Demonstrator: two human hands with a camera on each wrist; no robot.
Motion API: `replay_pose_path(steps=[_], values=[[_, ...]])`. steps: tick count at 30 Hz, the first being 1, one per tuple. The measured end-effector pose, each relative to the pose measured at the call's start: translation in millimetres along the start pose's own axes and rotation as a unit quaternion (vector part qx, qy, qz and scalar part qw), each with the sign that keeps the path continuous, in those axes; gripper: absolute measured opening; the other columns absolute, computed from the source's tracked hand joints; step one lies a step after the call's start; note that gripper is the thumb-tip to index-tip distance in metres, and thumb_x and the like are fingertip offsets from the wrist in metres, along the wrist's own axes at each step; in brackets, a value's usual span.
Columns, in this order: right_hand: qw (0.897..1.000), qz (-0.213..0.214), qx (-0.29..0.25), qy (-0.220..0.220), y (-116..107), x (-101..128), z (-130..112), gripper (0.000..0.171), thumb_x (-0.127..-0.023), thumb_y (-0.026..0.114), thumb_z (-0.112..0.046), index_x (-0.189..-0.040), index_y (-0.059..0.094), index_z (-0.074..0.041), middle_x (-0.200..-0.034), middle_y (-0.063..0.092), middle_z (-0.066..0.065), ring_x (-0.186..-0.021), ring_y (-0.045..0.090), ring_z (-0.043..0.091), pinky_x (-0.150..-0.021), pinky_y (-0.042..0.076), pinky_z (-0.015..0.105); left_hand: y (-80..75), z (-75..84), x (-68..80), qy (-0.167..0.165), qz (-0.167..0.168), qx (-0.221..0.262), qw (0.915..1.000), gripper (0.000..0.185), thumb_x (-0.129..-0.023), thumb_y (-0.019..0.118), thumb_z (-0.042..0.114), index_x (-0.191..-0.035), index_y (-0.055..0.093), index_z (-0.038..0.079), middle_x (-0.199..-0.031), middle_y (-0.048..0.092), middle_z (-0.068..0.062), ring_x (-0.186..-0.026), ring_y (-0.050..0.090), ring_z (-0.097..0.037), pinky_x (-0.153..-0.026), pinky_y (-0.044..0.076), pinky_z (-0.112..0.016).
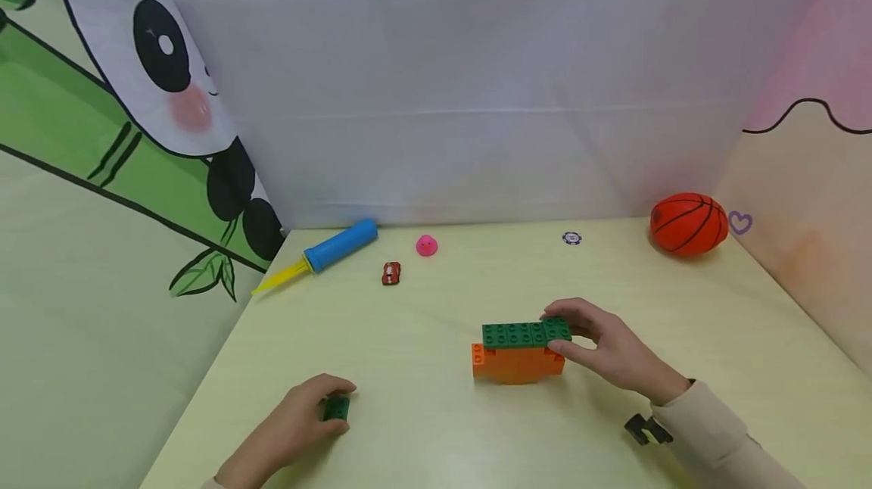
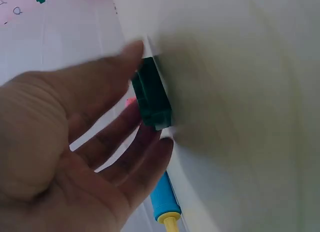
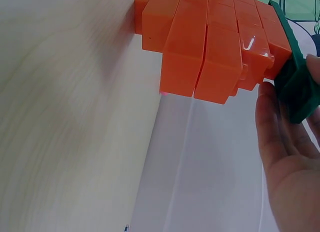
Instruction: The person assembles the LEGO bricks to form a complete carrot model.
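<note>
In the head view an orange toy brick build [image 1: 518, 365] stands on the table, topped by a row of green studded bricks [image 1: 514, 335]. My right hand [image 1: 606, 345] pinches the green brick at the row's right end between thumb and fingers. Seen from the right wrist, that end brick [image 3: 295, 87] juts out past the stepped orange bricks [image 3: 210, 52]. Further left and nearer, my left hand [image 1: 293, 421] curls its thumb and fingers round a loose green brick [image 1: 337, 408]. The left wrist view has this brick [image 2: 152, 94] between thumb and fingers, close over the tabletop.
A blue and yellow pump [image 1: 341, 245] lies at the back left, near a red toy car [image 1: 391, 273] and a pink ball-like toy [image 1: 426, 245]. A poker chip [image 1: 571, 238] and small basketball [image 1: 689, 225] are back right. By the right sleeve sits a black object [image 1: 647, 429].
</note>
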State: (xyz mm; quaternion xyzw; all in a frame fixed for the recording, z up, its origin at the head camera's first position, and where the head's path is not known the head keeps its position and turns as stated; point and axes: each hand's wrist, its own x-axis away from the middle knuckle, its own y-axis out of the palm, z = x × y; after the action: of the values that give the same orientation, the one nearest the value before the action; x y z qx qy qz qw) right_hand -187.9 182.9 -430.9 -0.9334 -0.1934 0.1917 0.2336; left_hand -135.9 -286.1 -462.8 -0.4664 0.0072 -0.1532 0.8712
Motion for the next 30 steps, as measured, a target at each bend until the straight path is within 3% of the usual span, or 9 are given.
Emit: replay_pose_path(steps=[7,11,17,23,27,30], values=[[1.0,-0.001,0.009,-0.002,-4,0,-2,0.039,-0.093,0.072,-0.021,-0.129,0.057,-0.015,-0.124,0.061,0.001,-0.107,0.064,0.014,-0.096,0.049,0.019,-1.3,1.8,-3.7,-0.015,-0.013,0.019,0.9996,0.04,-0.079,0.084,0.017,-0.115,0.068,0.012,-0.116,0.067,0.0,-0.108,0.061,-0.022,-0.093,0.052,-0.049],[1.0,-0.001,0.012,0.0,-5,0,-2,0.039,-0.093,0.071,-0.022,-0.129,0.057,-0.014,-0.124,0.061,0.002,-0.108,0.064,0.015,-0.096,0.049,0.019,-2.3,11.8,-13.8,0.003,-0.004,0.025,0.9997,0.041,-0.084,0.081,0.018,-0.121,0.066,0.012,-0.113,0.067,0.0,-0.103,0.063,-0.019,-0.09,0.054,-0.045],[1.0,-0.005,0.007,0.012,-6,-1,-2,0.04,-0.093,0.071,-0.023,-0.13,0.057,-0.016,-0.126,0.061,0.003,-0.109,0.063,0.017,-0.096,0.048,0.018,-3.4,60.1,-41.6,0.079,0.056,0.072,0.9927,0.043,-0.089,0.076,0.016,-0.129,0.061,0.016,-0.113,0.065,0.003,-0.101,0.063,-0.015,-0.088,0.056,-0.041],[1.0,-0.01,-0.005,0.014,-4,-1,-2,0.039,-0.093,0.071,-0.023,-0.13,0.057,-0.017,-0.126,0.061,0.004,-0.109,0.063,0.018,-0.097,0.048,0.019,6.2,115.8,-71.9,0.172,0.107,0.139,0.9692,0.038,-0.089,0.077,0.023,-0.125,0.064,0.023,-0.119,0.066,0.009,-0.106,0.062,-0.01,-0.092,0.055,-0.039],[1.0,-0.011,-0.007,0.01,-4,-2,-2,0.039,-0.093,0.071,-0.022,-0.13,0.056,-0.017,-0.125,0.061,0.003,-0.109,0.063,0.018,-0.097,0.048,0.02,14.2,137.6,-87.1,0.205,0.118,0.171,0.9565,0.036,-0.09,0.076,0.024,-0.124,0.065,0.023,-0.12,0.067,0.007,-0.105,0.062,-0.008,-0.094,0.054,-0.036],[1.0,-0.013,-0.008,0.006,-4,-2,-3,0.039,-0.094,0.071,-0.022,-0.129,0.056,-0.018,-0.124,0.061,0.002,-0.109,0.063,0.018,-0.098,0.048,0.02,19.1,145.9,-93.4,0.221,0.108,0.174,0.9535,0.035,-0.091,0.075,0.023,-0.124,0.065,0.021,-0.119,0.066,0.008,-0.103,0.062,-0.007,-0.094,0.054,-0.036]])
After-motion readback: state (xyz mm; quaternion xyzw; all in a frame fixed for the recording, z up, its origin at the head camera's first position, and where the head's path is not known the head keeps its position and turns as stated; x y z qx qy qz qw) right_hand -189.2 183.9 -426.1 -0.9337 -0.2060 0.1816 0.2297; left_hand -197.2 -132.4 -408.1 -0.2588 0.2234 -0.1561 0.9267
